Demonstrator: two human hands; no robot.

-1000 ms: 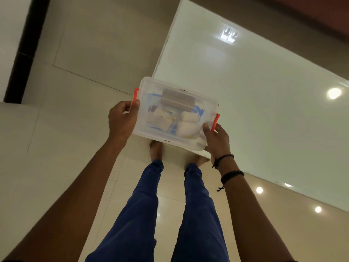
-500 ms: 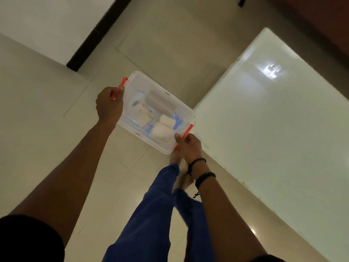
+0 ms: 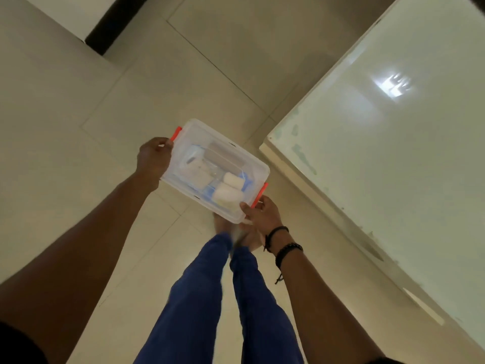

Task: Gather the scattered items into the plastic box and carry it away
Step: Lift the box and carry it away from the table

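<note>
The clear plastic box (image 3: 252,164) with orange clip handles hangs in the air above the tiled floor, lid on. My left hand (image 3: 153,157) grips its left end by the orange clip. At the opposite end my right hand (image 3: 262,214) holds the right clip. Through the lid I see white rolls (image 3: 228,189), a tape roll (image 3: 193,156), a grey flat pack (image 3: 225,156) and something blue underneath.
A white table (image 3: 380,140) stands to the right, its corner close to the box. Beige floor tiles (image 3: 78,127) spread to the left and ahead. A dark strip (image 3: 112,24) runs along the wall at top left. My legs in blue trousers (image 3: 210,298) are below.
The view has swung left, away from the table. The box went from over the table's corner to over the floor, held by both hands throughout. My feet have stepped.
</note>
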